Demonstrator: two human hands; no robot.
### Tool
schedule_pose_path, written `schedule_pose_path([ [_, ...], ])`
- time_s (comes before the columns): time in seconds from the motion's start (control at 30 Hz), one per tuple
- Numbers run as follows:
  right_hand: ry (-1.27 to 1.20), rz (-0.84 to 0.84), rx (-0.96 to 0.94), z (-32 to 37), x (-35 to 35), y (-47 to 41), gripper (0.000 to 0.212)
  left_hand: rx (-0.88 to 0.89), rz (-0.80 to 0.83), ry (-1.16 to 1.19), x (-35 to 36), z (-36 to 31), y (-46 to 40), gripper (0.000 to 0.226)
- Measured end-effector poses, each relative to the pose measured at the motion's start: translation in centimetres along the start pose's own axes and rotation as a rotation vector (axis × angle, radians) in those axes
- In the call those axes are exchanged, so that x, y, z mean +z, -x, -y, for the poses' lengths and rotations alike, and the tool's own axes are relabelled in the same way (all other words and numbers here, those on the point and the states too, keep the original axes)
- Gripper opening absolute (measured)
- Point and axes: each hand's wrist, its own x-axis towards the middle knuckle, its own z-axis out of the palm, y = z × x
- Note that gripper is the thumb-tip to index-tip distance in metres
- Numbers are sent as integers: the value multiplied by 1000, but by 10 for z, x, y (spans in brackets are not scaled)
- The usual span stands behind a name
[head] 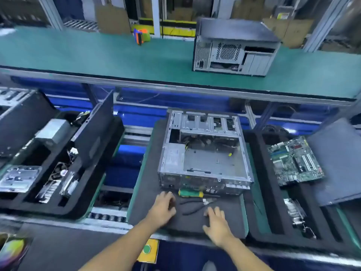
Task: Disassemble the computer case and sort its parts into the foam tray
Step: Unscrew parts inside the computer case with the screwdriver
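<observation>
My left hand (163, 209) fingers loosely curled, empty | right hand (215, 222) fingers spread, empty | pliers (197, 206) between them, long axis left-right, handles toward left hand | screwdriver (190, 193) just beyond

We see a long green-topped upper shelf (97, 55) on grey aluminium framing (136, 83). Blue-lit space glows beneath it. Behind, cardboard boxes (113, 20) stand among upright posts (156, 14).

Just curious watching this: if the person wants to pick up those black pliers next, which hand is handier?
Probably the right hand: its fingertips lie just beside the pliers on the dark mat. The left hand sits nearer the green-and-yellow screwdriver.
</observation>
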Motion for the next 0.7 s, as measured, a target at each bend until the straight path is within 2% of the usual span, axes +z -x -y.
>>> schedule_pose_path([
  [0.13, -49, -70, 88, 9, 1, 2, 45, 157, -93, -42, -7, -13, -12, 41],
  [0.27, -27, -36, 86, 9, 7, 4, 81, 234, -15, -173, 3, -26, -28, 49],
  [0.5, 0, -10, 105, 5, 7, -2, 83, 170, -6, -548, 22, -35, -44, 53],
  [0.6, -19, -3, 93, 3, 6, -4, 82, 187, -34, -589, 22, -32, -46, 51],
  [0.7, -58, 14, 97, 3, 5, -4, 81, 166, -43, -478, 18, -32, -44, 43],
])
